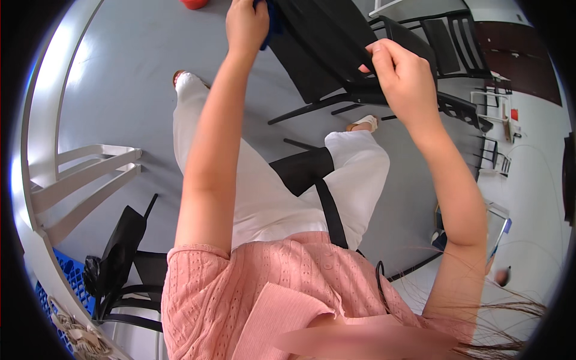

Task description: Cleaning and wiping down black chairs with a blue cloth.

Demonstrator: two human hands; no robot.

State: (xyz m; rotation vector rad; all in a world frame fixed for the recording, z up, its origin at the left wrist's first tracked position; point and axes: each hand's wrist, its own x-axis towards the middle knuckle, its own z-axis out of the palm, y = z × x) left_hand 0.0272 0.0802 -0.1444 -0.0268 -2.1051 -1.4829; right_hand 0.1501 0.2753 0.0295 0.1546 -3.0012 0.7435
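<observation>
head view: left hand clutching bunched blue cloth; right hand gripping smooth black chair by edge

Left hand clipped by top edge; blue cloth mostly hidden, shape unclear. Black chair and red container also cut at top. Right hand: chair contact unclear. Red item, far right, too small to ID.

My left arm reaches forward, left hand curled, fingertips out of sight. Right elbow bent outward; right hand raised, fingers curled in.
</observation>
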